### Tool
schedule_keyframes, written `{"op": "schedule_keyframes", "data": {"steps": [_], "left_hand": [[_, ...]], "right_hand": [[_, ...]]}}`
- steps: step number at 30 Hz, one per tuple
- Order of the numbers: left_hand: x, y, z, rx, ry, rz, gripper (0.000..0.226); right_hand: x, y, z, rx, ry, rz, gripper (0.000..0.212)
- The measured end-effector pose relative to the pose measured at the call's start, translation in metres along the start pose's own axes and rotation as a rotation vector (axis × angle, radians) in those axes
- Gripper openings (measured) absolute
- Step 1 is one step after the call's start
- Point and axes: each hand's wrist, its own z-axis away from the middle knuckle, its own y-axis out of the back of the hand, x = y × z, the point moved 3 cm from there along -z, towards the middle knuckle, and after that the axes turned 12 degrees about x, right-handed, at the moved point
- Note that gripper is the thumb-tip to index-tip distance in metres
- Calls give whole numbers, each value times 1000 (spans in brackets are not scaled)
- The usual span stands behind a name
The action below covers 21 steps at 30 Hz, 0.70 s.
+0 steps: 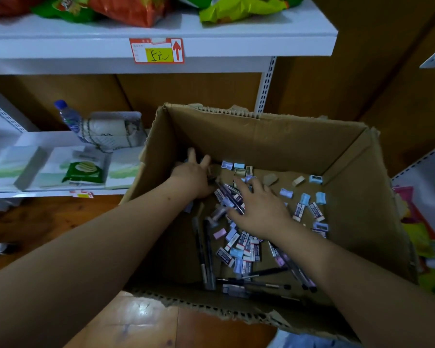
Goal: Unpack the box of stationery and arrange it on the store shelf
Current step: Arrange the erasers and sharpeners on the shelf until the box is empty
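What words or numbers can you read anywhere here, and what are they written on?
Red and white price tag on the white upper shelf edge: a red arrow pointing up; the handwriting on its yellow patch is unclear, the small print too blurred to read.
Small red and yellow tag on the lower shelf edge: too blurred.
Green snack packet: print too blurred.
Small wrapped erasers in the brown cardboard box: labels too small.
Clear plastic bottle: label unreadable.

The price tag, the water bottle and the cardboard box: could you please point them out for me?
price tag (157, 50): head view, on its yellow patch.
water bottle (69, 118): head view, on its clear body.
cardboard box (261, 139): head view, on its far inner wall.
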Motion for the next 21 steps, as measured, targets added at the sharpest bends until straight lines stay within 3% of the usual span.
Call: {"op": "schedule_keyframes", "data": {"steps": [5,10,14,17,21], "left_hand": [[8,-4,1,-159,-37,27,93],[6,2,-4,-145,-2,107,73],[9,-7,-2,-142,79,77,83],[8,-9,-2,-76,118,85,72],[8,-8,-3,-43,98,117,62]], "right_hand": [[-10,-8,8,-39,21,89,96],[-9,-8,8,-23,-51,-9,84],[-10,-7,8,34,-62,-12,72],[-16,-4,8,109,-12,32,58],[-12,-2,5,83,-9,-65,49]]}}
